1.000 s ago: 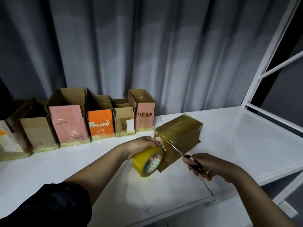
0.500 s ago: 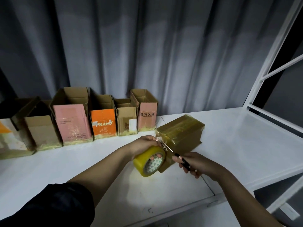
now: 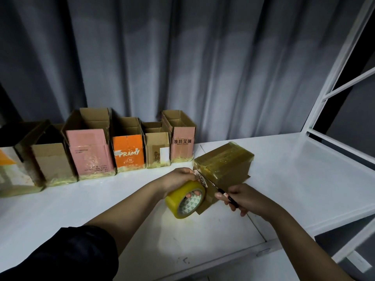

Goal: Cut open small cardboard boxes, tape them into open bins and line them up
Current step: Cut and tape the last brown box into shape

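Right hand [image 3: 246, 200] now closer to tape roll [image 3: 185, 200], scissors [image 3: 224, 194] gripped, blades at tape strip. White table [image 3: 304, 179] carries taped brown box [image 3: 224, 166], glossy yellow film over top, just right of bin row [image 3: 129, 145]. Left hand [image 3: 178, 178] grips roll, touching box front.

Grey pleated curtain [image 3: 182, 67] across the upper frame; white worktop [image 3: 294, 179] filling the lower half; white metal frame [image 3: 343, 57] rising at the right edge.
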